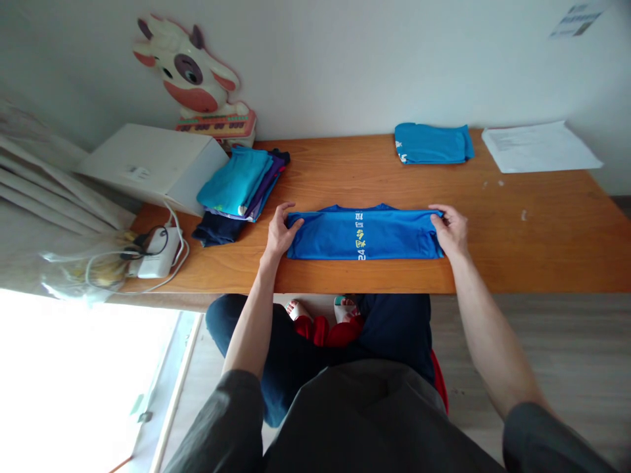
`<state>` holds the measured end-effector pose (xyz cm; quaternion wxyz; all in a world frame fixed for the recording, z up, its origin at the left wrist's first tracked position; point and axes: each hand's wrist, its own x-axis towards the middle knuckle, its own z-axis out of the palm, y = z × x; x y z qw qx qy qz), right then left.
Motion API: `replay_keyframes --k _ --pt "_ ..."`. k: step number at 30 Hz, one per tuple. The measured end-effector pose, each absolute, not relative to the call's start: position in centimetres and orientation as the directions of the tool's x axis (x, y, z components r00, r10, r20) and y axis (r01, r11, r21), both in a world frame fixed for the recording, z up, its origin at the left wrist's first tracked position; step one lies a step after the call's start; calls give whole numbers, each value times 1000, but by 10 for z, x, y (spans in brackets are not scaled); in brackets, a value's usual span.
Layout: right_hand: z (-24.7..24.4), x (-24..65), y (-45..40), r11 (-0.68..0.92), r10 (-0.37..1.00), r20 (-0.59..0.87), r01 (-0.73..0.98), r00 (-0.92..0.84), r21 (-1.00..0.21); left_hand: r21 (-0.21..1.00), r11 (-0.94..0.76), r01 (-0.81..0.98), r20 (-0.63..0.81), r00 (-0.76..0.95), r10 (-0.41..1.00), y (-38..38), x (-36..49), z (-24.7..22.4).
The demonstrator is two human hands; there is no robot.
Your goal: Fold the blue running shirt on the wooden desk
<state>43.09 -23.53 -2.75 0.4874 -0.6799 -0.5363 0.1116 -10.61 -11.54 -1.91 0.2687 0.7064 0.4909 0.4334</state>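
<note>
A: Hands?
B: Left hand (pixel 280 231) grips the left end of the folded blue shirt (pixel 365 233), right hand (pixel 451 230) grips the right end.
A: Shirt where?
B: Frame centre, flat on the table (pixel 517 243). Clothes stack (pixel 241 187) upper left, folded blue garment (pixel 432 143) upper right.

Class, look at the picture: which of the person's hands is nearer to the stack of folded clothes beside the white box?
Left. The left hand sits just right of the stack of folded clothes; the right hand is across the blue shirt.
</note>
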Motion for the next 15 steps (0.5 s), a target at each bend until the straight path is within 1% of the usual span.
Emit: replay_keyframes --k 2,4,7,9,12,15 --pt "-27 431 -234 22 834 377 658 403 -753 812 -382 442 371 114 921 -115 -106 -18" --pt "-27 430 -232 -37 829 372 705 417 -708 838 -388 383 391 76 917 -113 -106 -18" --pt "-26 428 -233 -128 819 365 762 442 -635 875 -375 306 381 41 924 -113 -105 -20" --pt "-26 427 -235 -138 815 379 782 439 -608 880 -377 288 391 10 921 -115 -104 -21" --pt "-26 429 -238 -86 819 396 771 416 -631 874 -392 287 424 -54 904 -119 -103 -22" --pt "-24 435 -230 -60 835 376 745 403 -665 881 -380 282 418 -86 904 -114 -103 -21"
